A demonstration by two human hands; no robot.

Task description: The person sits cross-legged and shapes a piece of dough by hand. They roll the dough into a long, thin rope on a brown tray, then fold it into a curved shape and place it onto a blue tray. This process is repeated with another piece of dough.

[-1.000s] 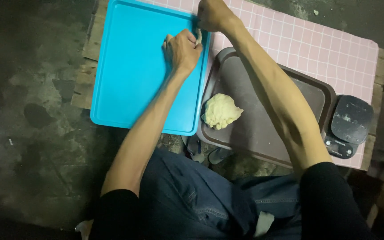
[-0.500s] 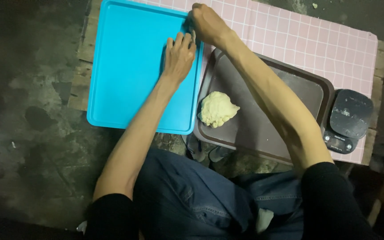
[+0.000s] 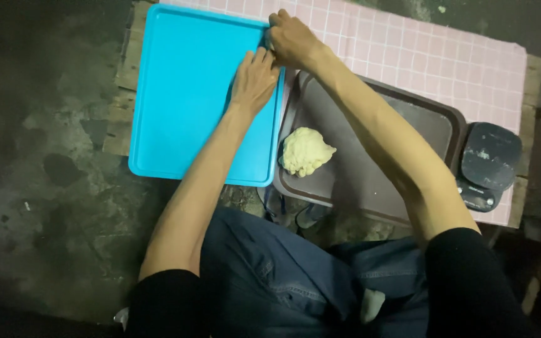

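A bright blue tray (image 3: 183, 106) lies on the left part of a low table covered with a pink checked cloth (image 3: 421, 62). My left hand (image 3: 255, 78) rests flat on the tray's right side, fingers stretched toward the far edge. My right hand (image 3: 292, 40) is curled over the tray's far right rim, and its fingers touch my left fingertips. What lies under those fingers is hidden. A pale lump of dough (image 3: 305, 151) sits in the near left corner of a dark brown tray (image 3: 408, 131), below my right forearm.
A small dark kitchen scale (image 3: 488, 164) stands at the table's right end, beside the brown tray. The blue tray overhangs the table's left and near edges. A stained concrete floor (image 3: 45, 188) lies to the left. My knees in blue jeans are under the table's near edge.
My right hand has slid slightly down along the tray's right rim, and my left hand has flattened and moved up to meet it. The dough has not moved.
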